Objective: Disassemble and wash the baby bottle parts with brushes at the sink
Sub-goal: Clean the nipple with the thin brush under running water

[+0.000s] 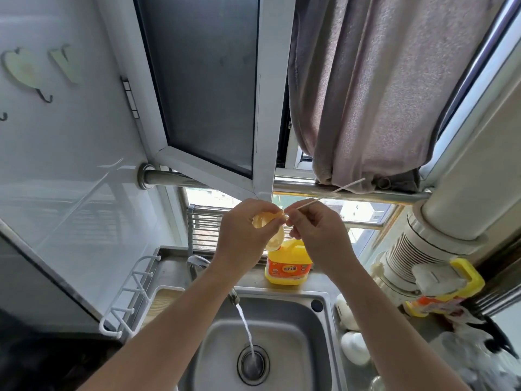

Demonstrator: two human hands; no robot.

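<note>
My left hand (244,235) holds a translucent yellowish silicone nipple (266,225), raised high above the steel sink (321,301). My right hand (315,235) pinches a thin white brush (324,196) by its lower end. The thin stem slants up to the right, and its lower end meets the nipple's tip between my fingers. Water runs from the faucet (234,296) in a thin stream into the drain (253,365). The brush's working end is hidden by my fingers.
A yellow detergent bottle (289,266) stands behind the sink. White bottle parts (353,347) lie on the counter at the right, near a second yellow jug (445,289). A white hook rack (127,300) hangs at the left. A grey towel (375,88) drapes over a rail.
</note>
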